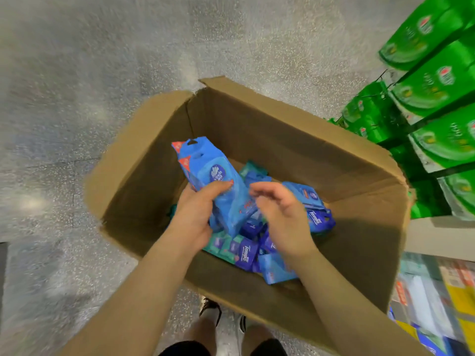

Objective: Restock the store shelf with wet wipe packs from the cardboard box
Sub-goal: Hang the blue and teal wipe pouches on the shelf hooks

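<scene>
Blue wet wipe packs being gathered over an open cardboard box

Bare forearms are reaching down from the near edge; the left hand point(196, 211) is gripping a small stack of light blue hang-tab wet wipe packs point(210, 176), thumb curled across the front, while the right hand point(280, 211) is hovering just beside them with fingers loosely curled, holding nothing. Below, more loose blue and teal packs point(246, 253) are lying in the brown cardboard box point(334, 176) sitting on the speckled grey floor point(77, 73); beyond, green pouches point(431, 80) are hanging at the right
</scene>
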`<state>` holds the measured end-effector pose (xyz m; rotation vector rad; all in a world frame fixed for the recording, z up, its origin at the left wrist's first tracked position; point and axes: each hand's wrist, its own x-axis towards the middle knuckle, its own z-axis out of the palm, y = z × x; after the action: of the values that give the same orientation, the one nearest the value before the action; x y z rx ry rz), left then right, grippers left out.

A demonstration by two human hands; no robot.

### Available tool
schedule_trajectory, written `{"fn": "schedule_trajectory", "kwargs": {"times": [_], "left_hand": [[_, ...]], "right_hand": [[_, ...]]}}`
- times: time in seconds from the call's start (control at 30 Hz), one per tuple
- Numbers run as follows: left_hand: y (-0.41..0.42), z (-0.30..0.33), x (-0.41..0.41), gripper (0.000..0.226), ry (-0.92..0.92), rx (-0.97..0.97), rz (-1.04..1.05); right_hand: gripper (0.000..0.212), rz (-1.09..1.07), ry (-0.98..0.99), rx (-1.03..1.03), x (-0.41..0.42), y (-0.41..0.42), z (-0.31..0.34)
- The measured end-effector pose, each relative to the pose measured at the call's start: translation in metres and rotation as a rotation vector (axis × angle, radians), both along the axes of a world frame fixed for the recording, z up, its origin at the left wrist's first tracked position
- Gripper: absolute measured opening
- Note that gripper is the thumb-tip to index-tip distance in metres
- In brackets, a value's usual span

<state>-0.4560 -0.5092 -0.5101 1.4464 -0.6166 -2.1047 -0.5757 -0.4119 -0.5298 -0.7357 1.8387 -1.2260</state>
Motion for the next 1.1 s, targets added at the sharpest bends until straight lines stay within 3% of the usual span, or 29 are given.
{"fn": "schedule_trajectory", "kwargs": {"times": [0.03, 0.1, 0.17, 0.27, 0.33, 0.43, 0.53, 0.63, 0.7, 0.77, 0.83, 0.97, 1.03, 1.1], "left_hand": [[-0.007, -0.001, 0.006, 0.038, -0.015, -0.001, -0.009], [-0.019, -0.006, 0.017, 0.040, -0.037, -0.002, -0.035], [-0.028, -0.011, 0.029, 0.043, -0.046, -0.008, -0.049], [-0.039, -0.021, 0.043, 0.049, -0.078, -0.041, -0.060], [-0.043, -0.027, 0.050, 0.056, -0.093, -0.048, -0.051], [-0.043, -0.030, 0.056, 0.057, -0.101, -0.058, -0.041], [-0.038, -0.026, 0.056, 0.046, -0.126, -0.102, -0.068], [-0.032, -0.023, 0.056, 0.030, -0.172, -0.176, -0.104], [-0.026, -0.018, 0.054, 0.025, -0.204, -0.236, -0.162], [-0.018, -0.012, 0.047, 0.020, -0.234, -0.274, -0.223], [-0.009, -0.006, 0.037, 0.020, -0.265, -0.272, -0.252], [0.009, 0.010, 0.009, 0.061, -0.195, -0.174, -0.273], [0.017, 0.014, -0.005, 0.056, -0.082, -0.097, -0.294], [0.019, 0.011, -0.014, 0.042, -0.023, -0.059, -0.287]], "right_hand": [[0.012, -0.160, -0.033, 0.054, -0.005, -0.004, -0.021], [0.006, -0.324, 0.105, 0.235, -0.011, -0.013, -0.074], [0.033, -0.299, 0.222, 0.398, -0.007, -0.027, -0.128], [0.091, -0.242, 0.215, 0.622, 0.007, -0.051, -0.185], [0.108, -0.208, 0.255, 0.745, 0.016, -0.064, -0.206], [0.106, -0.217, 0.335, 0.832, 0.014, -0.069, -0.218], [0.101, -0.267, 0.186, 0.756, 0.001, -0.056, -0.209], [0.068, -0.463, -0.373, 0.382, -0.015, -0.032, -0.149], [0.054, -0.436, -0.761, 0.201, -0.020, -0.017, -0.095], [0.036, -0.347, -0.911, 0.087, -0.019, -0.003, -0.044], [0.039, -0.261, -0.924, 0.007, -0.016, 0.003, -0.004], [0.027, -0.110, -0.550, 0.190, 0.000, 0.001, 0.023], [0.030, -0.015, -0.293, 0.215, 0.006, 0.002, 0.020], [0.025, -0.017, -0.315, 0.189, 0.002, 0.003, 0.014]]}}
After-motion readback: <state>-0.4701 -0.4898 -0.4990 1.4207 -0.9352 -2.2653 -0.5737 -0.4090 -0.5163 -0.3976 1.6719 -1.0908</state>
